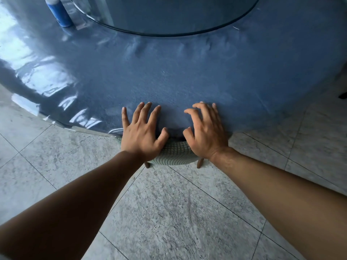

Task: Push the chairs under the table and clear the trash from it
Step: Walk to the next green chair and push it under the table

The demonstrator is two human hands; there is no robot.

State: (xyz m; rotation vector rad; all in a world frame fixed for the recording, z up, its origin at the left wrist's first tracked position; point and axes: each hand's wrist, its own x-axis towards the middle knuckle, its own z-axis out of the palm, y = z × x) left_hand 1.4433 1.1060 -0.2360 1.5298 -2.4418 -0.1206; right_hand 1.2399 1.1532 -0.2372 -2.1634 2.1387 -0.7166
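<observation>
A big round table [169, 76] with a blue cloth under clear plastic fills the upper half of the head view. A chair [174, 153] with a pale woven back and brown legs sits tucked against the table's near edge, mostly hidden beneath it. My left hand [141, 131] and my right hand [205, 131] are spread apart, palms down, above the top of the chair back at the table's rim. Neither hand holds anything. A blue cylindrical container with a white cap [58, 12] stands on the table at the far left.
A round glass turntable [244, 15] lies at the table's centre. A clear plastic wrapper [79, 21] lies beside the blue container. Grey marble floor tiles [169, 212] spread below and to both sides. A dark object [343, 95] shows at the right edge.
</observation>
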